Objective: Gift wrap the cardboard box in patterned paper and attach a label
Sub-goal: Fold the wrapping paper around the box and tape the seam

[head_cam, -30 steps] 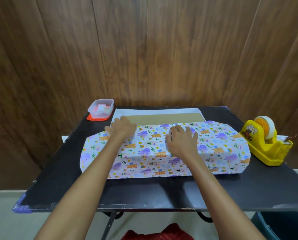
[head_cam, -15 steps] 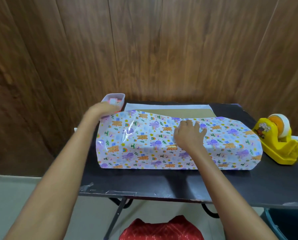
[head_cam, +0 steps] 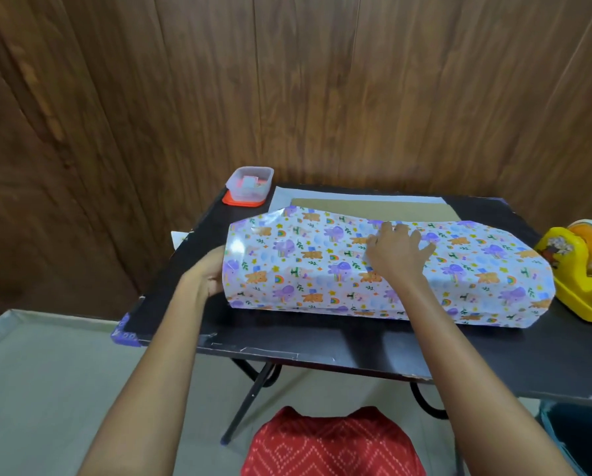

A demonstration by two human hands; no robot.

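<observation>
Patterned paper (head_cam: 322, 269) with purple and orange animals is folded over the cardboard box, and only a brown strip of the box (head_cam: 373, 209) shows along the back. A white strip of the paper's underside (head_cam: 282, 197) lies behind it. My right hand (head_cam: 397, 252) lies on top of the paper near the middle, fingers spread and pressing down. At the paper's left end is my left hand (head_cam: 208, 274); the paper hides its fingers.
A clear plastic tub (head_cam: 249, 182) sits on an orange lid at the black table's (head_cam: 322, 341) back left corner. A yellow tape dispenser (head_cam: 579, 269) stands right of the package. A wood wall stands behind the table, and a dark bin (head_cam: 579, 438) is below right.
My left hand left the paper's top, went to the back left corner, then came down to the left end. The paper's left side has puffed up. My right hand stays pressed on top.
</observation>
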